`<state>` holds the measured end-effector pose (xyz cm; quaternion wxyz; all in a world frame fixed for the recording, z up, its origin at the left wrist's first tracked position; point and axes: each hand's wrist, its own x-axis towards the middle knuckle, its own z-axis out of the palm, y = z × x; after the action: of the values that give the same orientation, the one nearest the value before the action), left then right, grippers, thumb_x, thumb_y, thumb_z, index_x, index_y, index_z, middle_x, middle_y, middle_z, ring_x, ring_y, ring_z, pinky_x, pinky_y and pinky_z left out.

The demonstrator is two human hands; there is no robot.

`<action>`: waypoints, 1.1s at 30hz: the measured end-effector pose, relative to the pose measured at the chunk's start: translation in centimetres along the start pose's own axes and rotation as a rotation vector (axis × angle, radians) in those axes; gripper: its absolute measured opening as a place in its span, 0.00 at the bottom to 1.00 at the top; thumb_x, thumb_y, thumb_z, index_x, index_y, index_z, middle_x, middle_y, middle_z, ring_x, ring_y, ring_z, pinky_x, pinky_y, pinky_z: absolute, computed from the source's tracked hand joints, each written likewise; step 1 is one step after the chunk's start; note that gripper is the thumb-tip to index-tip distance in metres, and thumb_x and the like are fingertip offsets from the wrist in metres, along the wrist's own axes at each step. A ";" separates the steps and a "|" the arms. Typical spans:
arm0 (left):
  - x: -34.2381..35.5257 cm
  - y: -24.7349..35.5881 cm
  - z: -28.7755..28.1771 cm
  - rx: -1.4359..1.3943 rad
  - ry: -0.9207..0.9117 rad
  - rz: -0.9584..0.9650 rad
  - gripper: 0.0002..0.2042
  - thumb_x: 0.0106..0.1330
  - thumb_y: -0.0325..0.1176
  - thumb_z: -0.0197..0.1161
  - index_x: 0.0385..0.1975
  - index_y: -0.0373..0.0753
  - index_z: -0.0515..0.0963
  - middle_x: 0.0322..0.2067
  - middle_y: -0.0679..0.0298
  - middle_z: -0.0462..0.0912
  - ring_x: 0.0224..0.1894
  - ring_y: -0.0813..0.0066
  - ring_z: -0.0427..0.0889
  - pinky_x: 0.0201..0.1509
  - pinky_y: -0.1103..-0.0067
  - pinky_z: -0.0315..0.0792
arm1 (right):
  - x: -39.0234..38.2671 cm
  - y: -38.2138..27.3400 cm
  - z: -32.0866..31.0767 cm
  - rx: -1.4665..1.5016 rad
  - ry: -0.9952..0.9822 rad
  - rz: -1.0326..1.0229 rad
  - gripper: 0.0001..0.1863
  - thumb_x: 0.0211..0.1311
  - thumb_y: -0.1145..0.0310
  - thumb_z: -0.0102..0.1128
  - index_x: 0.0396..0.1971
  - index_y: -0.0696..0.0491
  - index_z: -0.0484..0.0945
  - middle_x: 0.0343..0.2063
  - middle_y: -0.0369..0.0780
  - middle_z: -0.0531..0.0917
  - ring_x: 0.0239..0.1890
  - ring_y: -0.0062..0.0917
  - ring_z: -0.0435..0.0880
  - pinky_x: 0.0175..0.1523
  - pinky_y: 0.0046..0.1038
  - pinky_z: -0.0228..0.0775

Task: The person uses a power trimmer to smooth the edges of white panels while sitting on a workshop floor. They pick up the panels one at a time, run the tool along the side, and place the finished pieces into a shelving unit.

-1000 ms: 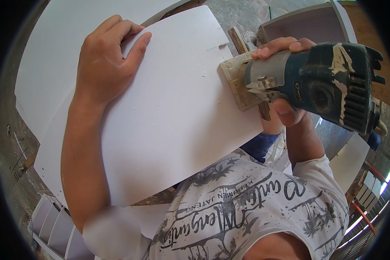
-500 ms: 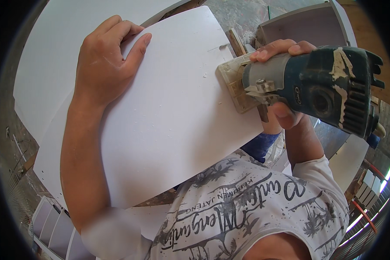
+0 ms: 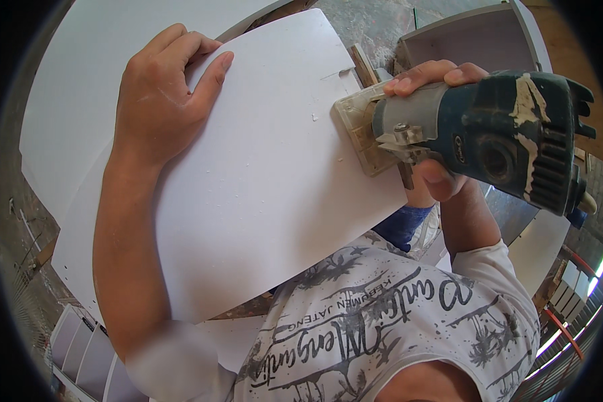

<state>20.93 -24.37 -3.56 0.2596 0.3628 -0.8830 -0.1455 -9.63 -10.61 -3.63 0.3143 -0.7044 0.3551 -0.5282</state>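
A white panel (image 3: 275,167) lies before me, with a few small chips on its face. My left hand (image 3: 171,94) is at its far left edge, fingers curled and thumb lying along the surface, gripping the board. My right hand (image 3: 442,120) is wrapped around a trim router (image 3: 496,134) with a dark body, chipped at the side, and a grey collar. The router lies nearly sideways, its clear base plate (image 3: 364,130) against the panel's right edge. A small nick (image 3: 346,72) shows in that edge beyond the base. The router's bit is hidden.
A larger white sheet (image 3: 74,100) lies beneath and to the left. At the far right stands a pale open box (image 3: 462,43). Narrow wooden strips (image 3: 365,65) stick out beside the panel's right edge. White shelving (image 3: 84,355) stands at the lower left.
The router and my right hand have shifted very slightly left, and the base plate's tilt differs a little. My left hand and the panel look still.
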 end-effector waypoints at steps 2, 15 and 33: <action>-0.1 0.0 0.0 0.000 -0.007 -0.007 0.08 0.65 0.32 0.71 0.33 0.32 0.84 0.28 0.59 0.81 0.30 0.64 0.83 0.37 0.73 0.77 | 0.0 0.1 0.1 0.015 0.010 -0.001 0.46 0.53 0.55 0.79 0.66 0.54 0.61 0.49 0.51 0.80 0.55 0.39 0.82 0.63 0.41 0.76; -0.2 0.1 0.0 0.003 -0.008 -0.005 0.09 0.65 0.33 0.71 0.33 0.32 0.84 0.28 0.59 0.81 0.29 0.64 0.81 0.36 0.72 0.76 | -0.1 -0.4 0.2 0.032 -0.010 0.009 0.44 0.55 0.56 0.79 0.66 0.53 0.61 0.50 0.50 0.79 0.56 0.39 0.81 0.65 0.40 0.75; 0.1 -0.3 -0.4 0.012 0.007 0.012 0.09 0.65 0.33 0.72 0.31 0.33 0.83 0.27 0.58 0.81 0.27 0.64 0.80 0.35 0.72 0.75 | 0.9 -1.1 0.8 0.008 -0.028 -0.005 0.44 0.56 0.56 0.79 0.66 0.55 0.60 0.50 0.52 0.80 0.56 0.40 0.82 0.65 0.39 0.75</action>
<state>21.25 -24.68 -3.30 0.2616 0.3597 -0.8850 -0.1374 -8.50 -10.70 -2.51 0.3209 -0.7113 0.3469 -0.5202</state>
